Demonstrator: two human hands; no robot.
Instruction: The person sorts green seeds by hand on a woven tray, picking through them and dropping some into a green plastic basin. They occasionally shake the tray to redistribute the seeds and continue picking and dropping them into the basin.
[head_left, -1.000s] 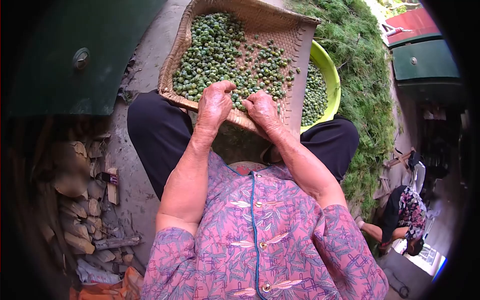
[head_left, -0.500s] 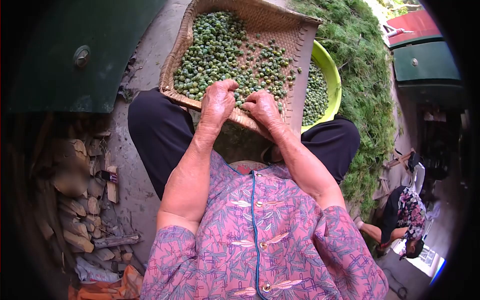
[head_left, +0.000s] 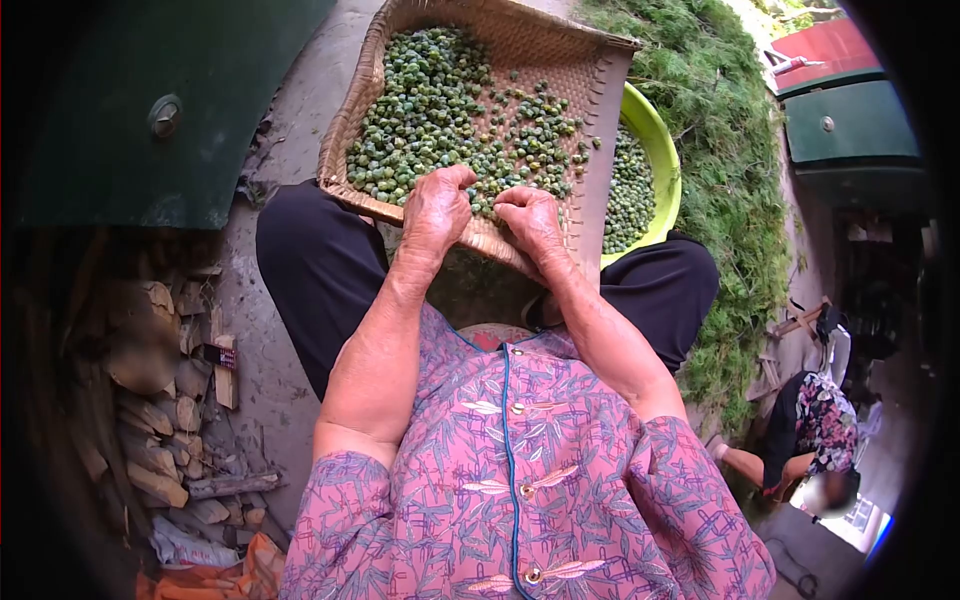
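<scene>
A woven tray (head_left: pixel 585 110) rests across my knees, with a heap of small round green fruits (head_left: pixel 425 95) on its left and looser ones on its right. My left hand (head_left: pixel 437 207) bends over the near rim, fingers curled at the edge of the fruits. Close beside it, my right hand (head_left: pixel 530 218) is closed in a pinch just above the tray floor. Whatever either set of fingertips holds is too small or hidden to make out. A yellow-green basin (head_left: pixel 668 165) with more green fruits stands partly under the tray's right side.
Cut green branches (head_left: pixel 735 170) lie along the right. Firewood (head_left: pixel 155 450) is stacked at lower left, near an orange bag (head_left: pixel 255 570). A dark green panel (head_left: pixel 110 120) stands at upper left. Another person (head_left: pixel 815 430) bends forward at far right.
My right hand has shifted slightly, its fingertips a little to the right. My left hand and the tray are almost unmoved. The other person at far right has moved slightly.
</scene>
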